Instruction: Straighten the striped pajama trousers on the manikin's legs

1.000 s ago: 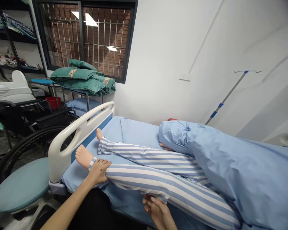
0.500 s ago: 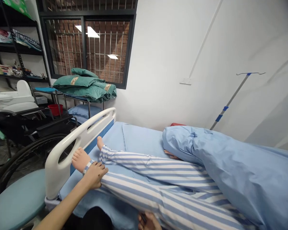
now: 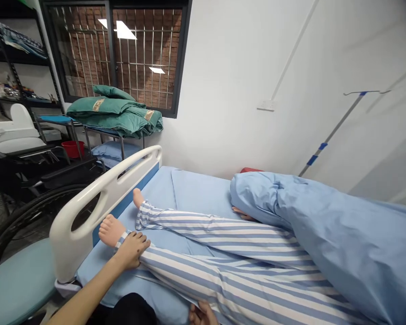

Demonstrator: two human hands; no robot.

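Well, at the far left a black metal shelving rack (image 3: 16, 58) stands loaded with folded goods, a white plastic commode seat (image 3: 15, 131) sits below it, and closer in are a black wheelchair wheel (image 3: 37, 207) and a round teal seat pad (image 3: 18, 289). Past those, green folded quilts (image 3: 111, 113) lie piled on a metal trolley (image 3: 86, 140) under a barred window (image 3: 145, 58), with a blue pillow (image 3: 115, 151) beneath them. A white bed side rail (image 3: 101, 189) runs along the left of the bed, and on the blue sheet (image 3: 196, 189) lies what looks like a nursing manikin (image 3: 223, 253) in striped pyjamas, feet toward the rail. The left hand (image 3: 130, 250) is closed over the near leg (image 3: 196, 275) just above the near bare foot (image 3: 108, 230), fingers across the cuff. The right hand (image 3: 203, 313) sits low at the near edge of the bed, partly cut off, against the underside of the trouser leg; whether it grips, I cannot tell. That leg probably handles as a limp, fairly heavy weight inside slippery cotton, so the ankle and under the calf seem the surest holds, on the limb rather than the loose cloth. Further right, a blue duvet (image 3: 325, 234) covers the upper body, and an IV pole (image 3: 331, 131) slants up beside the white wall.
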